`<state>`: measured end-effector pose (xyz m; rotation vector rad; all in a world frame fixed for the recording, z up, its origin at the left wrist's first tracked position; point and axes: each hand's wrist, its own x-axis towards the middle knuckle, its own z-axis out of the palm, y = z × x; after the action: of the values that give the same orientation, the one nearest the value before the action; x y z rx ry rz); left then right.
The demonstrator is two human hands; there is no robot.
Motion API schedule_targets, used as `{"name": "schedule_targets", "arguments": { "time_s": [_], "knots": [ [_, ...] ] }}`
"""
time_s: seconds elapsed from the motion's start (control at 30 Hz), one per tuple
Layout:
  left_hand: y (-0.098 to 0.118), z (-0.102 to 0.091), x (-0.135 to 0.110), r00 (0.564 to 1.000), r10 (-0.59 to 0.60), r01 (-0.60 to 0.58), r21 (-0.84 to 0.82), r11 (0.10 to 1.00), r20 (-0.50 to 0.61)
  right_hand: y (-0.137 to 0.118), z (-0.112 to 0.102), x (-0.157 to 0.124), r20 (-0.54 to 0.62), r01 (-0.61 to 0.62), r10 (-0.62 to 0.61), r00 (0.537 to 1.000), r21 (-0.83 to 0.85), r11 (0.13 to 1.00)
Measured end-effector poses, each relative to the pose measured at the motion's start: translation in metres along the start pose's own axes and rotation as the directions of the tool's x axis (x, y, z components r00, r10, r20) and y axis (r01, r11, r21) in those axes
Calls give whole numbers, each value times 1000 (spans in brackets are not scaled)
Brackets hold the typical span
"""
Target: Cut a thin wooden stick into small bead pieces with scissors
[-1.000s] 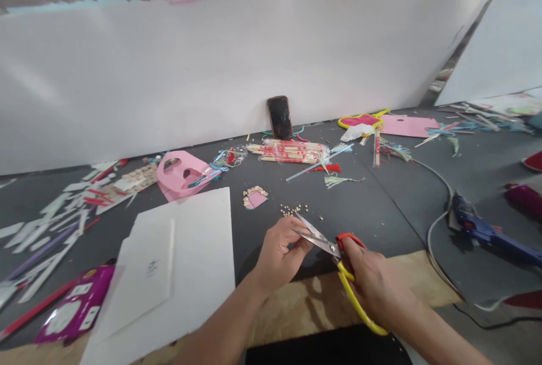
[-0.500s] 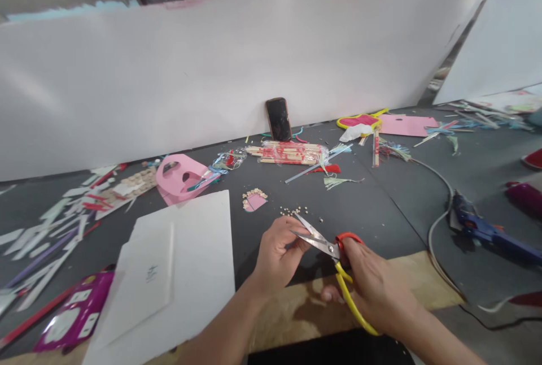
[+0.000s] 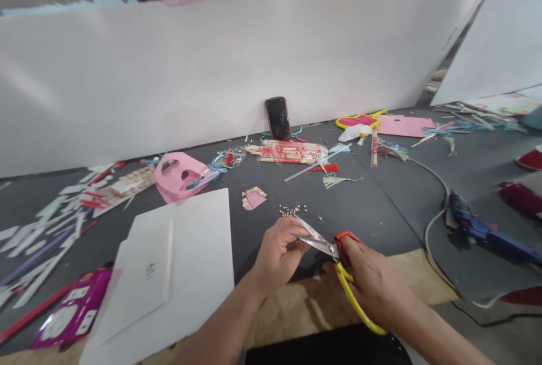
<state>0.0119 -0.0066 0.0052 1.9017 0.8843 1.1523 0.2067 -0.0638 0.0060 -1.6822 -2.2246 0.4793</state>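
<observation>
My right hand [image 3: 372, 274] grips scissors [image 3: 324, 245] with one red and one yellow handle, their blades spread apart. The blades point left, at the fingertips of my left hand [image 3: 277, 255]. Those fingers are pinched together between the blades; whatever small thing they hold is too hidden to name. Just beyond the blades lie several small pale bits [image 3: 292, 210] on the dark table. A small pink piece [image 3: 254, 200] edged with similar pale bits rests to the left of them.
White sheets [image 3: 199, 252] and a purple packet [image 3: 76, 308] lie on the left. Wrapped sticks [image 3: 292, 152] sit before an upright phone [image 3: 278, 118]. A blue glue gun [image 3: 478, 224] with a cable stands right. A white board [image 3: 237, 65] borders the back.
The scissors' yellow handle has swung slightly outward, to the right and down. Both hands stay in nearly the same place, and the view has shifted a little.
</observation>
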Motion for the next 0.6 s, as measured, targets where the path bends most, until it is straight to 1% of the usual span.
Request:
{"name": "schedule_targets", "arguments": {
  "time_s": [0.13,0.23,0.3,0.43,0.5,0.6],
  "knots": [
    [2,2,1,998,-56,55,-77,996,-11,-4,-1,2,7,-3,3,1000,34,999],
    [4,2,2,998,-53,50,-106,993,-31,-5,-1,4,23,-3,2,1000,33,999],
    [3,3,2,998,-35,30,-87,996,-50,-4,-1,6,39,0,-1,999,22,1000],
    [-1,4,2,992,-13,14,4,1000,-126,-2,-1,10,45,7,-7,999,-1,1000],
    [-3,5,1,987,-18,25,40,999,-161,-1,0,12,33,11,-11,999,0,1000],
    [-6,7,0,973,-57,71,58,996,-223,-2,-1,15,9,9,-9,1000,2,1000]
  ]
}}
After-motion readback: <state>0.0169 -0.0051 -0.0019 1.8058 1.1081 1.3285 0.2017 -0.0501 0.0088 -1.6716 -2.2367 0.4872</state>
